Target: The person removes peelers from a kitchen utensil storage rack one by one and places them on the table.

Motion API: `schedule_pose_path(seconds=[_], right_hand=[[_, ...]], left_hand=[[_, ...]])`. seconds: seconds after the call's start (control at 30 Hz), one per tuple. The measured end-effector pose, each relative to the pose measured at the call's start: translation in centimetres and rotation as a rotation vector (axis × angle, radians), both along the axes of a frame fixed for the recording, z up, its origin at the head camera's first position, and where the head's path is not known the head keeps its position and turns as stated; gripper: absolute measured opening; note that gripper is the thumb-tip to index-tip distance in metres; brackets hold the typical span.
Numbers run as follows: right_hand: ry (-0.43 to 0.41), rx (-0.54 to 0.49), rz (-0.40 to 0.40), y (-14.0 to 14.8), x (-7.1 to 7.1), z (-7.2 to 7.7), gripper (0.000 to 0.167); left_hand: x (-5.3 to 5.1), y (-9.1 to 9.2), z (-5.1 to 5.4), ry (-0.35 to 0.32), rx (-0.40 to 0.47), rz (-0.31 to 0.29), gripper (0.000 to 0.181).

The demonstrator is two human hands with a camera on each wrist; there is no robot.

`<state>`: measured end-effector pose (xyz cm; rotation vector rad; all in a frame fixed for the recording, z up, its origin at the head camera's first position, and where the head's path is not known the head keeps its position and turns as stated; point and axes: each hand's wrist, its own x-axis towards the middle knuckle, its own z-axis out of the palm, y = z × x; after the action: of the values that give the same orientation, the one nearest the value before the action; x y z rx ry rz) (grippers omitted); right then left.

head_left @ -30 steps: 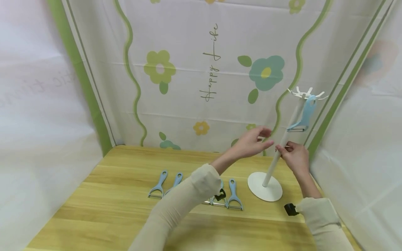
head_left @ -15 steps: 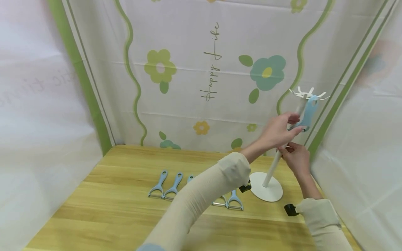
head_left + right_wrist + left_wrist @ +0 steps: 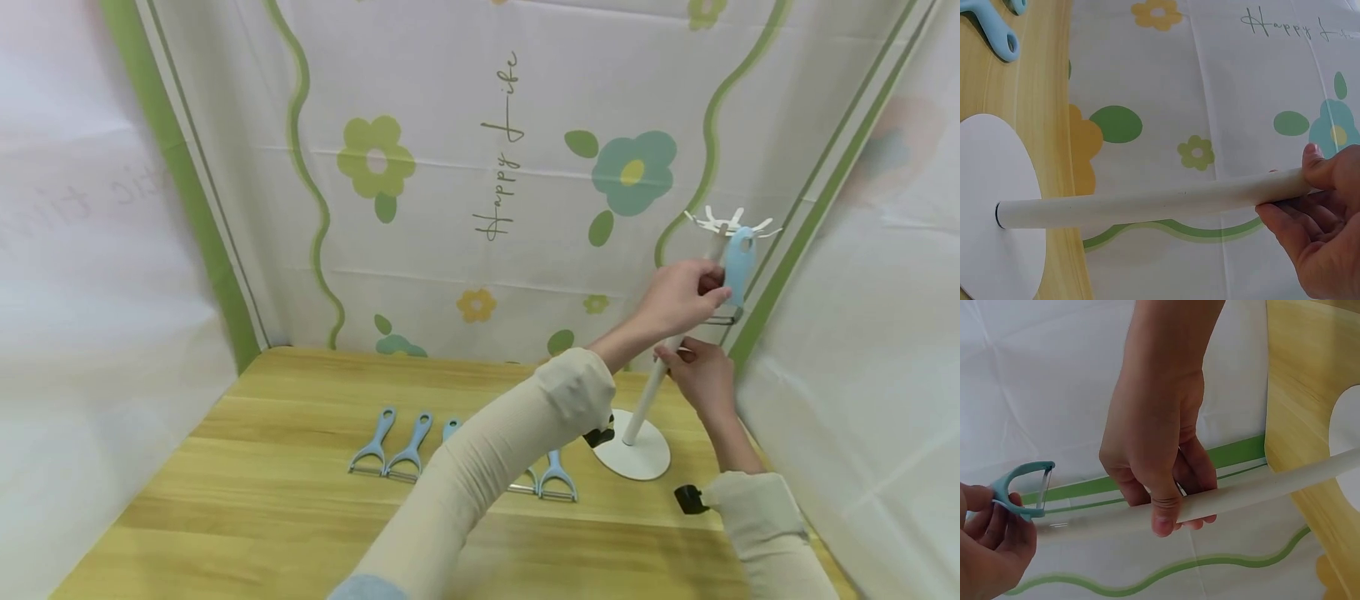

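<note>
A light blue Y-shaped peeler (image 3: 738, 268) hangs by the hole in its handle at the white hook stand's (image 3: 712, 227) crown of hooks. My left hand (image 3: 684, 293) pinches this peeler near its lower part between thumb and fingers. In the left wrist view the fingers wrap close under the peeler's head (image 3: 1013, 487), its blade facing the other hand. Lower down, my right hand (image 3: 703, 379) grips the stand's white pole (image 3: 1147, 206), thumb on one side and fingers on the other. The handle's contact with the hook is too small to make out fully.
The stand's round white base (image 3: 633, 457) rests on the wooden table (image 3: 225, 500). Several more blue peelers lie in a row, including one at the left end (image 3: 378, 442) and one near the base (image 3: 557, 479); my left sleeve (image 3: 495, 450) covers some. Printed curtains (image 3: 450, 208) surround the table.
My left hand has moved right and up from beside the pole to the hanging peeler and now pinches it. The peeler's head has turned. My right hand keeps its hold on the pole.
</note>
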<state>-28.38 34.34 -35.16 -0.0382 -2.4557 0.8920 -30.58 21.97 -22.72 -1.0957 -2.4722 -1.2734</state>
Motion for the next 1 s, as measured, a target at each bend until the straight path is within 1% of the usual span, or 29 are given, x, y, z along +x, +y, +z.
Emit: schedule_pose_path(seconds=[0.13,0.33,0.5,0.63,0.73,0.9,1.0], right_hand=[[0.026,0.011,0.019,-0.1,0.0,0.1,0.034],[0.073,0.054,0.014,-0.2,-0.1,0.0,0.027],[0.074,0.072,0.000,0.0,0.0,-0.1,0.029],[0.047,0.034,0.017,0.0,0.0,-0.2,0.033],[0.030,0.002,0.029,0.0,0.0,-0.2,0.036],[0.018,-0.010,0.035,-0.1,0.1,0.0,0.037],[0.004,-0.016,0.038,-0.1,0.0,0.0,0.038]], left_hand=[[0.3,-0.1,0.8,0.052,-0.023,-0.016,0.014],[1.0,-0.4,2.1,0.146,-0.024,-0.031,0.011],[1.4,-0.9,2.7,0.156,0.017,-0.054,0.011],[1.5,-1.4,2.7,0.142,0.038,-0.046,0.011],[1.6,-2.0,2.4,0.127,0.046,-0.042,0.012],[1.5,-3.3,1.7,0.103,0.063,-0.051,0.012],[1.2,-4.0,1.1,0.125,0.069,-0.060,0.013]])
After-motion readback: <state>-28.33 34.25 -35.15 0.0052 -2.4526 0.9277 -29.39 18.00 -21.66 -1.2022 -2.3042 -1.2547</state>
